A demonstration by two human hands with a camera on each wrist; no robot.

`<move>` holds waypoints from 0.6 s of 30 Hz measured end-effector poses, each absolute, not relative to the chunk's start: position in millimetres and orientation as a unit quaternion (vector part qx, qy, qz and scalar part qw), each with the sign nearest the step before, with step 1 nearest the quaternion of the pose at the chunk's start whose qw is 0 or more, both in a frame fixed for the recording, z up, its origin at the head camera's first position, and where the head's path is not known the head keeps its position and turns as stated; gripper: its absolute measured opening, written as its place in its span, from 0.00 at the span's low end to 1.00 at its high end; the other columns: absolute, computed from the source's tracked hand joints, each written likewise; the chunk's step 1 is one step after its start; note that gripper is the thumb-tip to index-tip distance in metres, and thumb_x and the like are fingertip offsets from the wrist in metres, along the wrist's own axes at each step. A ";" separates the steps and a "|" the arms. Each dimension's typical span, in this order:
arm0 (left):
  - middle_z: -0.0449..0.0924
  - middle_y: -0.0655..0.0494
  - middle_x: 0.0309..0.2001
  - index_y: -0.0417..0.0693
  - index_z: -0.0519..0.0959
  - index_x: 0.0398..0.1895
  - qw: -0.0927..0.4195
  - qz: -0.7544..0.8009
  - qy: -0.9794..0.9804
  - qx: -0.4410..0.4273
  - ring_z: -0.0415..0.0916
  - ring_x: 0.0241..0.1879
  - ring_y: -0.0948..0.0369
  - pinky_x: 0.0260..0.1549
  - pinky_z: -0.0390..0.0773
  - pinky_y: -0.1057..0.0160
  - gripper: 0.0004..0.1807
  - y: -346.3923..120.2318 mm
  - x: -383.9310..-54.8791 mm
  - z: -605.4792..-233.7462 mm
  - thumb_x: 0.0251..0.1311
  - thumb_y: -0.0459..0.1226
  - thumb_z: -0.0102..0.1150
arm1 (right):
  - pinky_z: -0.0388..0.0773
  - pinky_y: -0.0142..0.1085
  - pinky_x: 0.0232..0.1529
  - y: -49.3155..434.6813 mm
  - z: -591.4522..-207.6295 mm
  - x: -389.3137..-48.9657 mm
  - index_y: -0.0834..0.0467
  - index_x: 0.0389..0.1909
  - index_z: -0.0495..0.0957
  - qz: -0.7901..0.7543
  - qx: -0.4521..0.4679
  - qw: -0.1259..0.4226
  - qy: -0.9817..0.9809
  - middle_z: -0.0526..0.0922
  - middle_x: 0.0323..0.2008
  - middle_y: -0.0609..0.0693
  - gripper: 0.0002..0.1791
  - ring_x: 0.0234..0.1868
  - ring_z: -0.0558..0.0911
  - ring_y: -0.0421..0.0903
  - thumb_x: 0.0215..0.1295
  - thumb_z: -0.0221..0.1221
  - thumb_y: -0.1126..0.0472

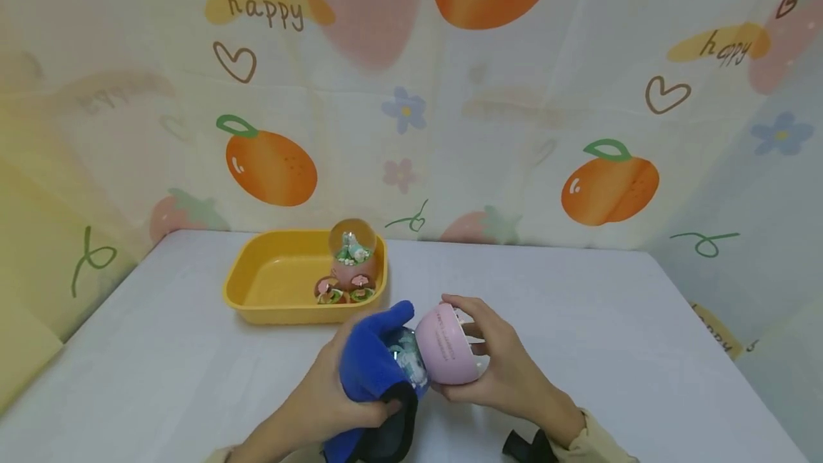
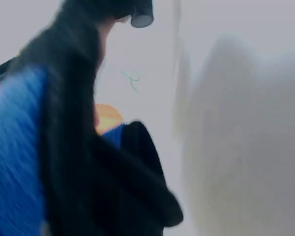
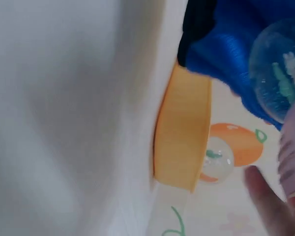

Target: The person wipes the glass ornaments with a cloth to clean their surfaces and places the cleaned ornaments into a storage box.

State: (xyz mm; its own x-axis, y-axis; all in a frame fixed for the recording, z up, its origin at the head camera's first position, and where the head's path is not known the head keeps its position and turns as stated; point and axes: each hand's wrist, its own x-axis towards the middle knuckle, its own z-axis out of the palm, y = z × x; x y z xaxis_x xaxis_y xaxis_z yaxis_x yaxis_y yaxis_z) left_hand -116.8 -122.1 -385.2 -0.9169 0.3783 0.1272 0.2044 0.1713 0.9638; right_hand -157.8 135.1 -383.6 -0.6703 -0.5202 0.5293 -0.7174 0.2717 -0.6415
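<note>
A snow globe with a pink base [image 1: 448, 349] is tilted on its side between both hands, its clear ball [image 3: 274, 73] pointing left. My right hand [image 1: 495, 356] grips the base, with lettering visible on the pink side. Across from it, my left hand [image 1: 334, 384] holds a blue cloth with black edging [image 1: 369, 366] against the ball. The cloth wraps partly round the glass and hides much of it. White and green figures show inside the ball in the right wrist view. Mostly the cloth's black edging [image 2: 69, 123] fills the left wrist view.
Behind the hands, a yellow tray [image 1: 276, 314] stands on the white table [image 1: 161, 356]. At its right end sits another snow globe [image 1: 353, 252] with small round ornaments at its foot. A fruit-patterned curtain [image 1: 489, 113] hangs at the table's back edge.
</note>
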 end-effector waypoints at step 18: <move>0.69 0.59 0.66 0.65 0.59 0.70 -0.032 0.539 0.815 0.209 0.74 0.58 0.53 0.50 0.82 0.51 0.55 -115.2 -110.5 -394.0 0.36 0.38 0.81 | 0.85 0.35 0.34 137.6 -379.6 -158.9 0.46 0.70 0.62 0.513 0.300 -0.072 -0.801 0.75 0.61 0.57 0.40 0.39 0.85 0.41 0.57 0.70 0.56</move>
State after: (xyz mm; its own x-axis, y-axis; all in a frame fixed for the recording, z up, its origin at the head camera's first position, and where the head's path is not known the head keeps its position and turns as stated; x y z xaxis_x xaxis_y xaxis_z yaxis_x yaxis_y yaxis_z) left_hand -110.5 -115.2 -394.0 -0.9105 0.3064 0.2775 0.3755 0.3318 0.8654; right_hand -158.9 137.6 -379.6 -0.8093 -0.5550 0.1923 -0.4070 0.2937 -0.8649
